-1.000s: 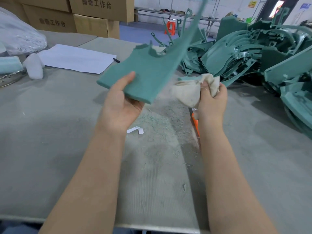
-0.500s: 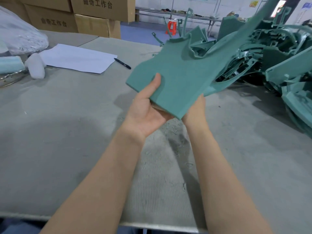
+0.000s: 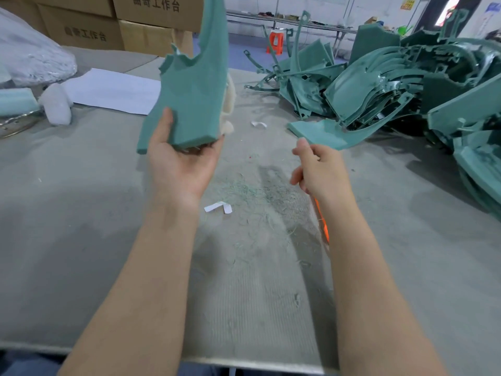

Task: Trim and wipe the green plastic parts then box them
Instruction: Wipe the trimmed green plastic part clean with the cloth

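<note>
Head view, left hand (image 3: 179,169) gripping green part (image 3: 195,85)

Passable over bare bench (image 3: 81,213) lower left and centre; blocked right by green parts pile (image 3: 379,85), upper left by cartons (image 3: 146,36).

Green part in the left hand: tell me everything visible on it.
The green part is a teal, matte, grainy plastic panel, flat with a thick lower edge. Its upper left rim is ragged, and a narrow strip rises past the top of the frame. It stands roughly upright, lifted clear of the table. The left hand holds its lower end, thumb on the near face, palm under the edge. A cream cloth peeks from behind its right edge.
</note>
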The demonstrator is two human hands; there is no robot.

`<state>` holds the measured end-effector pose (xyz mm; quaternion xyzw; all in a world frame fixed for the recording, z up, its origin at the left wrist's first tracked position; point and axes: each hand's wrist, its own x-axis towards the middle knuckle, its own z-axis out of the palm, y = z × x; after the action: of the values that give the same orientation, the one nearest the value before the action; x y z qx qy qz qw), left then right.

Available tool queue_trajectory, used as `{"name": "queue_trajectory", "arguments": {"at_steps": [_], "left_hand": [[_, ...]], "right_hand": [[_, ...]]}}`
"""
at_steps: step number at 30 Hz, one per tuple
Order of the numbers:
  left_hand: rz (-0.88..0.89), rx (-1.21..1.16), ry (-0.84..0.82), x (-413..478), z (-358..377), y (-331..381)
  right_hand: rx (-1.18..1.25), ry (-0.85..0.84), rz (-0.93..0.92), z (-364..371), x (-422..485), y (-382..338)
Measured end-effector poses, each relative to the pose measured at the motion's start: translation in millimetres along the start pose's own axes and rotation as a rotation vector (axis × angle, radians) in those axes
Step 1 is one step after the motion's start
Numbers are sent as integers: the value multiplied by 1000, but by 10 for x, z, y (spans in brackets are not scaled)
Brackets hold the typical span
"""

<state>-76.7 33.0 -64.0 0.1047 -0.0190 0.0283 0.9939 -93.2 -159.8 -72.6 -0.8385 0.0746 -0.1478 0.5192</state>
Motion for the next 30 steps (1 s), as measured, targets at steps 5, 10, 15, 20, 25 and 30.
{"name": "queue_trajectory", "arguments": {"at_steps": [5,10,15,20,25,30], "left_hand": [[64,-130,-53,-18,12,79],[137,-120,-114,-33,78,120],[114,-121,-83,-62,111,93],[114,-96,-56,-83,153,78],[135,-112,-58,-87,165,128],[126,-116,-62,-104,156,134]], "right_hand": [[-209,-55,-45,39,-19,-30],[-767,-285,-40,485,-234,13],[-840,-384,-42,992,-471,-44],[-666,-487,-219,1310,-538,-230],[-181,-649,-178,1308,-609,-495],[-463,-274,-281,819,-360,-293]]}}
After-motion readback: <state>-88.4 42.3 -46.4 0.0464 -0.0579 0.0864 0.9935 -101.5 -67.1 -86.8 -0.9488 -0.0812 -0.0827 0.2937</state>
